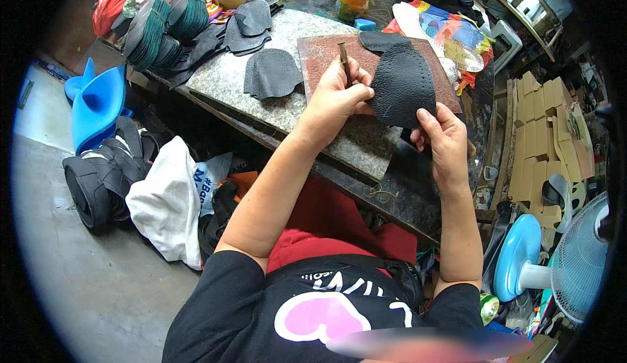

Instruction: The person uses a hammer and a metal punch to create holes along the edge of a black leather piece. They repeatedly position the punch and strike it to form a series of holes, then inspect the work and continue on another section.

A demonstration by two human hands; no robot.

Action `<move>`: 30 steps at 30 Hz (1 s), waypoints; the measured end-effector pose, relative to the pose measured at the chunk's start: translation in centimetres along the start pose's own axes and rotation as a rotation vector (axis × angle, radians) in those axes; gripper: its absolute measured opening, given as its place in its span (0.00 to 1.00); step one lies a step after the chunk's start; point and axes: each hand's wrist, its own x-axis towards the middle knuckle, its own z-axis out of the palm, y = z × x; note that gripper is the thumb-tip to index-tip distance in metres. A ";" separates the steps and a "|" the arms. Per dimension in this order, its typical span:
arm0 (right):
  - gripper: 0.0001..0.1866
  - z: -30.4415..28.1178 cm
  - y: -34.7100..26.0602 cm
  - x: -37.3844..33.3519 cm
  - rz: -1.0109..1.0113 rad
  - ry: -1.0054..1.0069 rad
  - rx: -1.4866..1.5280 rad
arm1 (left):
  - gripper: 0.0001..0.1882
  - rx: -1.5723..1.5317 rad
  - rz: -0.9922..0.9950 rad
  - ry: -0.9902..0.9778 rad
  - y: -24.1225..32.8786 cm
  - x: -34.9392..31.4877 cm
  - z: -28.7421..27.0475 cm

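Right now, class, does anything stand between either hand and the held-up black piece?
Nothing visible does: the left hand holds the black piece by its left edge, the right hand by its lower right. A brownish rod stands to its left.

Toward one o'clock, the leather piece (405,85) is showing pebbled black; at twelve, the board (320,59) is appearing reddish-brown; at eleven, the slab (277,113) is displaying grey speckles; at six, the black shirt (258,291) is bearing a white-rimmed pink heart (320,314).
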 end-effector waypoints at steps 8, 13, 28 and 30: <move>0.09 0.0 -0.1 0.0 -0.015 0.008 -0.013 | 0.14 0.003 -0.009 0.003 0.0 0.2 0.0; 0.11 0.1 -0.2 0.0 -0.001 0.014 0.013 | 0.13 -0.023 -0.038 0.018 0.1 0.3 0.1; 0.21 0.0 -0.2 0.1 -0.004 0.005 0.041 | 0.09 -0.091 -0.053 0.016 0.1 0.5 0.0; 0.21 -0.1 -0.3 0.1 0.000 0.005 0.052 | 0.09 -0.042 -0.026 0.014 0.1 0.4 0.0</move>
